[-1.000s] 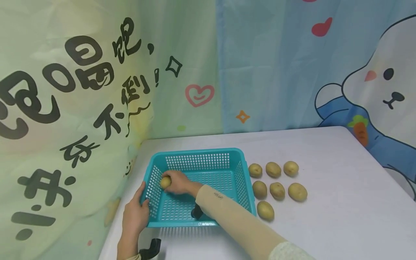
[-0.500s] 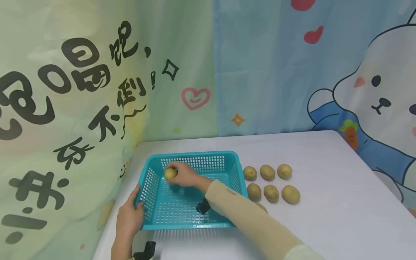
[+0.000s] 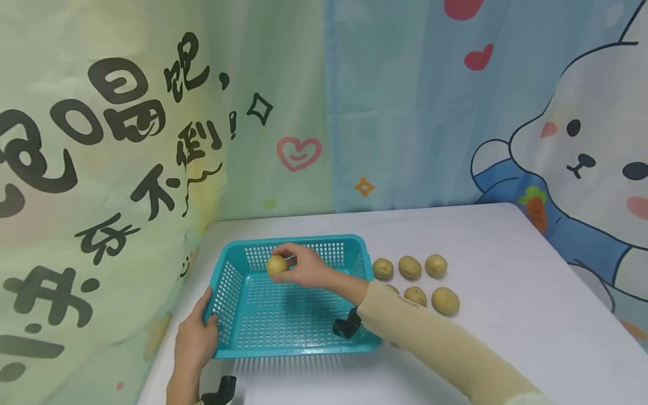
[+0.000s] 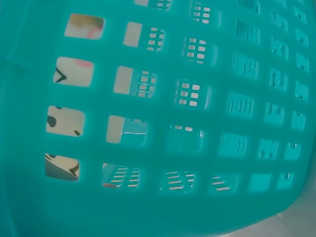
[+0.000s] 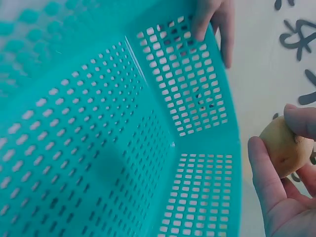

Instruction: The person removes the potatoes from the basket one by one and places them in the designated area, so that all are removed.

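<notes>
My right hand [image 3: 306, 267] pinches a potato [image 3: 277, 265] between thumb and fingers, above the back left part of the turquoise basket [image 3: 293, 351]. In the right wrist view the same potato [image 5: 282, 148] shows whole between the fingertips, clear of the basket wall. At the basket's left rim, my left hand [image 3: 194, 340] grips the edge. Its thumb hooks over the rim in the right wrist view, with fingers outside. Perforated basket wall [image 4: 168, 111] fills the left wrist view, and the left hand is out of that picture.
Several potatoes lie in rows right of the basket, among them a back one [image 3: 410, 268] and a larger one [image 3: 445, 301]. My right sleeve [image 3: 435, 343] partly covers the nearer ones. A printed curtain [image 3: 283, 112] hangs behind the white table [image 3: 506, 270].
My right hand has lifted the potato from the basket's left side, up and to the right. The left hand keeps its grip on the rim. The head view has turned slightly right.
</notes>
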Demonstrator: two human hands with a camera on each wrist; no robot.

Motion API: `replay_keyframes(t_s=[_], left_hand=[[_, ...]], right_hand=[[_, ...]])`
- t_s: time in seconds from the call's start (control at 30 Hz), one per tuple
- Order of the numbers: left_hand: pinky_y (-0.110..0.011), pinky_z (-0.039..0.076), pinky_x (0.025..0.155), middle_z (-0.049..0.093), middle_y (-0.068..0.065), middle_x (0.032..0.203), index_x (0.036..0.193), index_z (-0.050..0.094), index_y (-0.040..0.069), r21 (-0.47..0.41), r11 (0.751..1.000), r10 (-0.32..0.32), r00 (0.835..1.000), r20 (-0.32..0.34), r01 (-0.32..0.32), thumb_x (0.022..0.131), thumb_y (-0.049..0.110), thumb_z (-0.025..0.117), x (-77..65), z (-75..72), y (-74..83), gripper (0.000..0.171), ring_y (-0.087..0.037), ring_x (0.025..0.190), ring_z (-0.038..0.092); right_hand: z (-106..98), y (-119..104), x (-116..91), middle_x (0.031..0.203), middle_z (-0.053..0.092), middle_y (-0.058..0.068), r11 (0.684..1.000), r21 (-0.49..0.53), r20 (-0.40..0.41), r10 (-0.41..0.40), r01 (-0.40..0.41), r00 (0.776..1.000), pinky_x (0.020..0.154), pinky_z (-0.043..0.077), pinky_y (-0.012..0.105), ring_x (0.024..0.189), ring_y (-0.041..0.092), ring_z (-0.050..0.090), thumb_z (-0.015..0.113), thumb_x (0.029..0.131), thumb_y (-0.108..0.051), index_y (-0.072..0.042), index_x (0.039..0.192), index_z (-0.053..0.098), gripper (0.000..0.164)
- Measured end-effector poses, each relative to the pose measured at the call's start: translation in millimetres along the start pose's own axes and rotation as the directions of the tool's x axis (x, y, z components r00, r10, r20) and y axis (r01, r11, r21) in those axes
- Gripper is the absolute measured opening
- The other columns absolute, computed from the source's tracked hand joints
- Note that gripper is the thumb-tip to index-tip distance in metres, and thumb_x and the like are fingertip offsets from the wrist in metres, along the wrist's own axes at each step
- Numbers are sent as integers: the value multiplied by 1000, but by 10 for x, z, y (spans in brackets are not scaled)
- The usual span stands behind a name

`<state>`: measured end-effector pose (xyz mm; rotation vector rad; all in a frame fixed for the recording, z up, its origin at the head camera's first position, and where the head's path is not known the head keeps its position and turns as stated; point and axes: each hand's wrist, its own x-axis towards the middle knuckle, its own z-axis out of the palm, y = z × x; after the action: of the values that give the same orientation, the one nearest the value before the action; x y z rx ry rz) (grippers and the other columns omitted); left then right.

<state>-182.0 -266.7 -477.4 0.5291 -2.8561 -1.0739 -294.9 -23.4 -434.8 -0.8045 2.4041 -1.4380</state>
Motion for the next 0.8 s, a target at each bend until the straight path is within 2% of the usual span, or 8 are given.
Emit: replay_keyframes(t_s=[0.2,0.3,0.5,0.7,0.8], left_hand=[[-54,44,81,41,-33,143,156,26,16,18,1000,14,1000,0,-14,100,9,45,10,0,-18,60,-42,105,55],[-52,44,79,41,-33,143,156,26,16,16,1000,10,1000,2,-10,99,9,46,13,4,-26,60,-40,103,55],[-57,44,85,40,-32,144,156,26,15,14,1000,12,1000,10,-12,100,10,44,19,8,-40,59,-42,109,55],[-58,42,87,39,-32,145,156,25,16,5,1000,14,1000,17,-14,100,10,44,26,7,-43,59,-43,112,53],[-59,41,89,38,-32,146,156,25,16,7,1000,14,1000,18,-15,100,10,44,26,-9,-38,60,-44,115,51]], right_hand=[[-203,61,-420,124,61,6,996,82,-48,-17,21,999,82,53,33,106,27,61,78,82,-12,-10,129,59,51],[-316,133,-624,126,60,7,993,115,-78,-17,25,997,80,54,33,107,27,60,78,83,-11,-10,130,58,52],[-563,278,-1044,132,56,7,988,154,-127,38,-18,991,81,54,31,113,28,56,76,84,-14,-13,134,54,54],[-791,445,-1464,131,56,8,992,109,-243,80,-55,967,93,49,32,116,27,55,78,84,-16,-7,134,53,57],[-873,531,-1665,135,55,10,988,121,-292,125,-93,948,99,46,40,121,30,54,78,84,-18,-5,135,52,59]])
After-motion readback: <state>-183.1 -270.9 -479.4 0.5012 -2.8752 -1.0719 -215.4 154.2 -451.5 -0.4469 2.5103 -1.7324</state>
